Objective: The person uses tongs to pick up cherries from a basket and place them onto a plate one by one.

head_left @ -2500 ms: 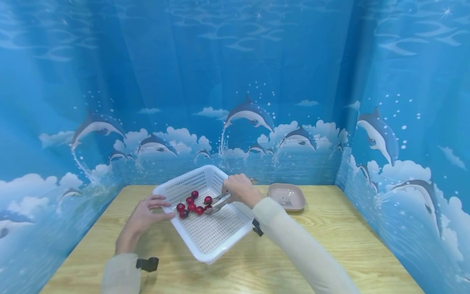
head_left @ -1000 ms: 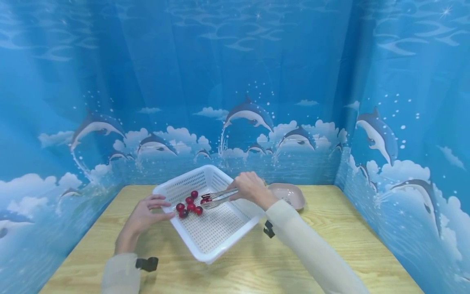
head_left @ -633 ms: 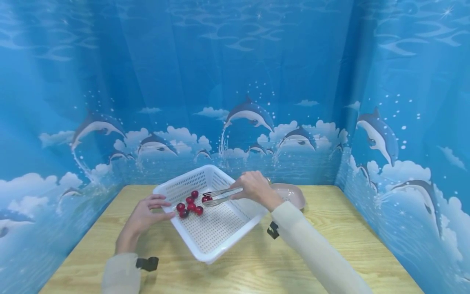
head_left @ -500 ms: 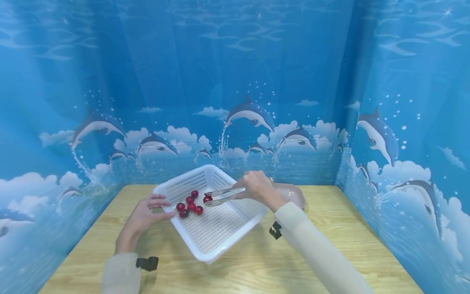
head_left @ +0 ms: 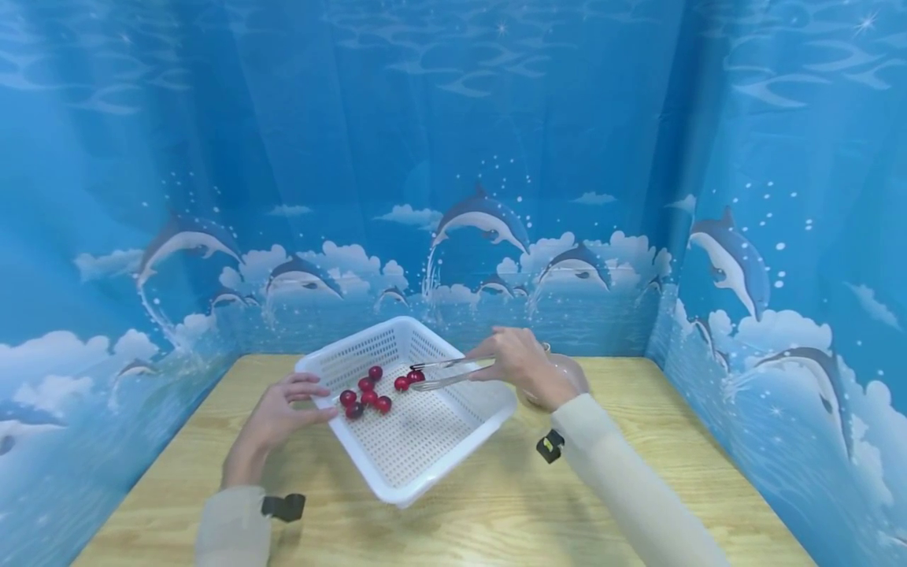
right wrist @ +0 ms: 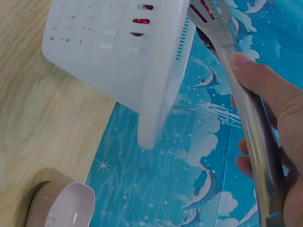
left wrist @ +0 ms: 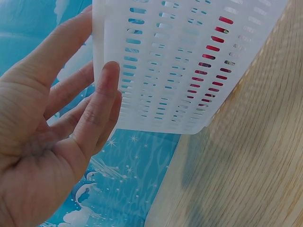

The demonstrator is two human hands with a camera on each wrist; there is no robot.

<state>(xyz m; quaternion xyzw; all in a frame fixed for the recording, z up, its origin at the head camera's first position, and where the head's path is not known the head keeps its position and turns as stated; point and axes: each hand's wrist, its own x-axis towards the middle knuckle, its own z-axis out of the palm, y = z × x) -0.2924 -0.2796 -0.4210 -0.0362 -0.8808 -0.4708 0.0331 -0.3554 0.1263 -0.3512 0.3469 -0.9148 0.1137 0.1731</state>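
Note:
A white slotted basket [head_left: 460, 457] sits on the wooden table with several red cherries [head_left: 364, 395] in its left part. My right hand [head_left: 520, 362] grips metal tongs [head_left: 453, 370] over the basket, and one cherry [head_left: 416, 376] sits pinched at their tips. In the right wrist view the tongs [right wrist: 241, 104] run up past my right hand [right wrist: 279, 109] above the basket's wall [right wrist: 109, 52]. My left hand [head_left: 283, 409] rests straight fingers against the basket's left rim. The left wrist view shows my left hand [left wrist: 71, 123] with its thumb lying on the slotted wall [left wrist: 180, 61].
A small pink dish [head_left: 579, 376] stands right of the basket, mostly hidden behind my right hand; it shows in the right wrist view [right wrist: 61, 208] too. Blue dolphin-print curtains close the table's back and sides. Bare wood [head_left: 638, 472] lies to the right and front.
My right hand has drawn the tongs back to the right, away from the cherry cluster, with one cherry at their tips. The left hand and basket have stayed put.

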